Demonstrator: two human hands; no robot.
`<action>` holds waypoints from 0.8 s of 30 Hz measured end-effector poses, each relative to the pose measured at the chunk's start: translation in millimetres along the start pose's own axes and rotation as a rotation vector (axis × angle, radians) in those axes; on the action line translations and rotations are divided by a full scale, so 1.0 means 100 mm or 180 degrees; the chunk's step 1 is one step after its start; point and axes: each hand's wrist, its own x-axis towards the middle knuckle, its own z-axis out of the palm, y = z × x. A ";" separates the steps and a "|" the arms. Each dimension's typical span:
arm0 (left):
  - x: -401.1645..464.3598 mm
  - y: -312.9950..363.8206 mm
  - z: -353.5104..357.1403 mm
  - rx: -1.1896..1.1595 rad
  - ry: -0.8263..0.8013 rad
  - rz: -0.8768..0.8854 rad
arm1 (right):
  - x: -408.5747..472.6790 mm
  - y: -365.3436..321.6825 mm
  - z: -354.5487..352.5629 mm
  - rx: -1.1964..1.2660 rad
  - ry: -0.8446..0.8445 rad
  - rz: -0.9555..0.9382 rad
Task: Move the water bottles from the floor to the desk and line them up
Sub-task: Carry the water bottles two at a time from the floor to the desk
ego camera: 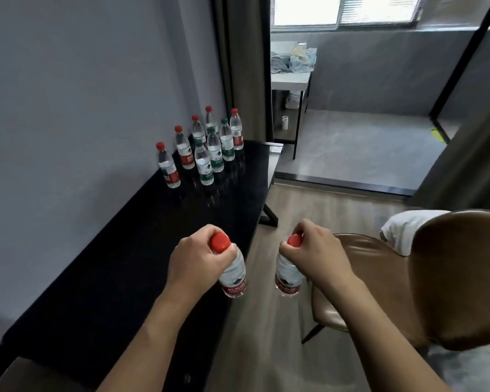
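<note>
Nearest, left hand point(194, 257): grips a red-capped bottle point(232, 271) by its neck, over the desk's near right edge.
Right hand point(314, 254): holds a second bottle point(287, 275) by its cap, above the floor point(266, 321) beside the desk.
Chair point(436, 278): brown, right of the hands.
Desk point(125, 264): black, eight bottles point(207, 145) clustered upright at its far end.

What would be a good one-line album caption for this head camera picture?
Each hand, left hand and right hand, carries a red-capped bottle toward bottles lined up on the black desk.
</note>
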 end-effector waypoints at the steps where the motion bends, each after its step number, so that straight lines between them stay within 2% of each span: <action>1: 0.16 0.03 0.04 -0.0037 0.0045 -0.0008 | 0.19 0.03 0.00 0.0014 0.0015 -0.0027; 6: 0.91 0.04 0.25 -0.0182 0.0163 -0.0201 | 1.08 0.15 0.15 0.0081 0.0044 -0.0058; 13: 1.92 -0.34 0.54 -0.0152 0.0131 -0.0466 | 2.25 0.01 0.58 -0.0077 -0.0347 -0.0135; 24: 3.02 -0.95 0.36 0.0054 0.0708 -0.0987 | 3.77 -0.77 1.22 -0.0224 -0.0848 -0.1009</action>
